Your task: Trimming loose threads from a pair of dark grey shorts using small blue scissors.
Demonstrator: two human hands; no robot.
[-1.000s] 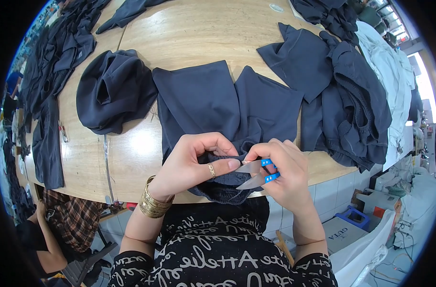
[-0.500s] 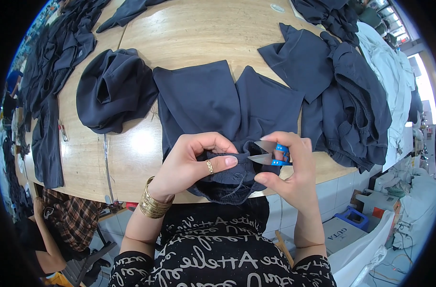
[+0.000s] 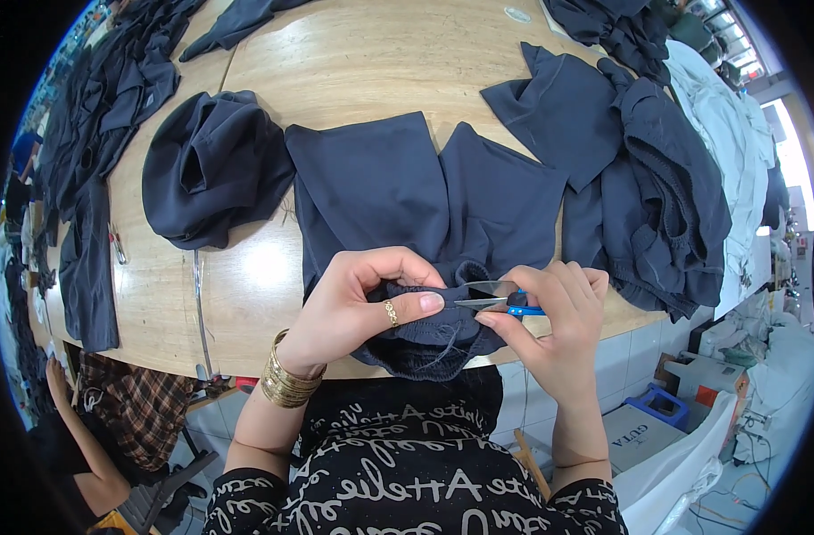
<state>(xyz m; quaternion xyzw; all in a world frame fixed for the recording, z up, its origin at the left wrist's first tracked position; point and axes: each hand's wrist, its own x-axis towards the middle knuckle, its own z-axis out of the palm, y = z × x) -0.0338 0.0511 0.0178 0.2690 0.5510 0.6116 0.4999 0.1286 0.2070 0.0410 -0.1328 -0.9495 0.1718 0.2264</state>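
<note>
A pair of dark navy shorts point(image 3: 371, 187) lies on the table before me, legs pointing away and the gathered elastic waistband point(image 3: 425, 364) toward me. My left hand point(image 3: 358, 299) pinches the waistband between thumb and fingers. Blue-handled thread snips point(image 3: 526, 311) are gripped in my right hand point(image 3: 554, 312). Their blades point left, tips at the waistband beside my left thumb, only slightly apart. Loose thread ends point(image 3: 444, 343) trail over the band just below. Whether the blades touch a thread is too small to tell.
On the table point(image 3: 353, 53), a crumpled dark garment point(image 3: 215, 169) sits left of the shorts. A heap of dark elastic-waist garments point(image 3: 656, 196) is at right, beside pale cloth point(image 3: 719, 134). More dark pieces point(image 3: 112, 116) line the left edge. Another person's arm point(image 3: 81, 428) shows at lower left.
The snips' blades have drawn closer together, and my right fingers have closed in around the handles. My left hand and the shorts stay put. The other person's arm has shifted.
</note>
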